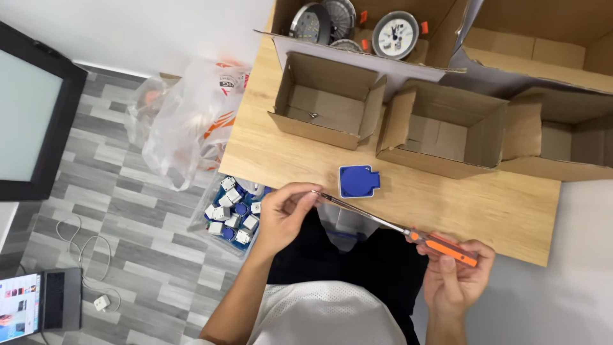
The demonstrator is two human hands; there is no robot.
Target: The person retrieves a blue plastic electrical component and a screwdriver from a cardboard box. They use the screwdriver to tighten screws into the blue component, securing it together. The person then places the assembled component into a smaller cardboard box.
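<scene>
Head view: wooden table [447, 211] above grey plank floor [128, 211].

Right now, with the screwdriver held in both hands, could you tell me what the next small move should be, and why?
Probably lower the screwdriver tip toward the blue part on the wooden table. The left hand pinches the tip in the air, the right hand grips the orange handle, and the part lies untouched just beyond the tip.
</scene>
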